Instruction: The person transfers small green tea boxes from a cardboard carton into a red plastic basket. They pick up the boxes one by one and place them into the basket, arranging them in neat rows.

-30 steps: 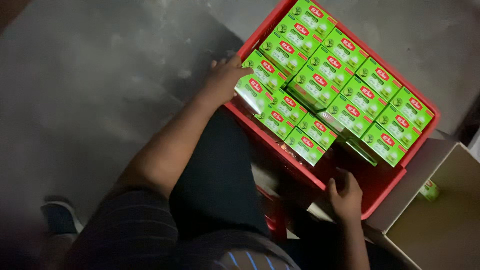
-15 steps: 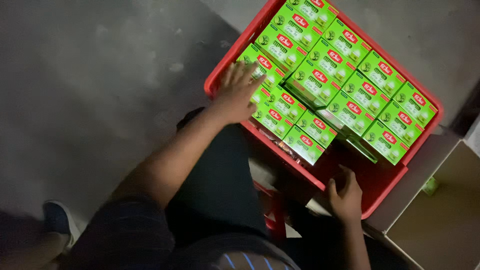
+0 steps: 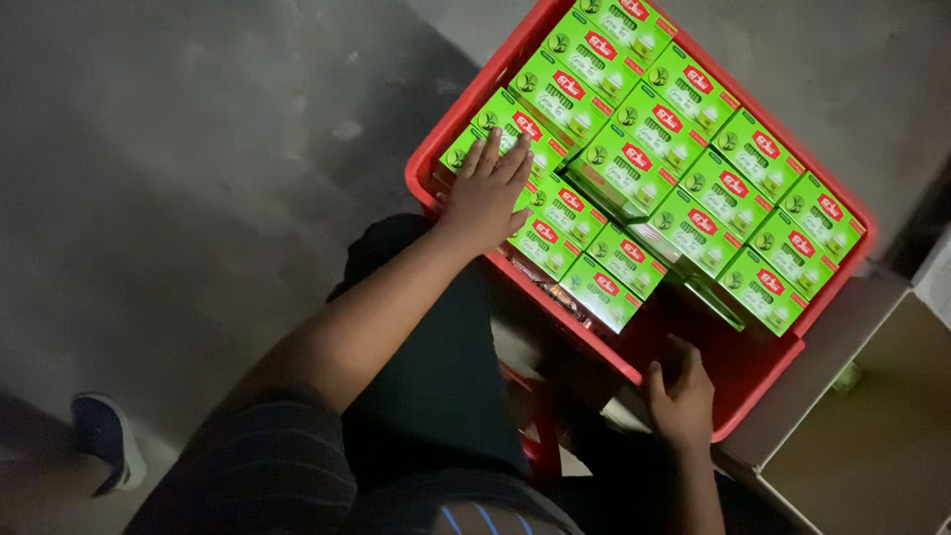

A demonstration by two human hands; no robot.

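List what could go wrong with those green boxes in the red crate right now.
1. The left hand presses flat on the green boxes at the crate's corner; too much weight might dent the cardboard.
2. One box in the middle sits tilted above its neighbours, so it could slip or jam the rows.
3. The right hand grips the red crate by its near rim only; the crate may tip.

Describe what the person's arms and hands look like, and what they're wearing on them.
Both arms are bare from hand to above the elbow: no gloves, and no rings, watch or bracelet visible on the left hand or the right hand. The left upper arm ends in a short dark sleeve with fine pale stripes. The right arm shows only its bare forearm before the frame cuts it off.
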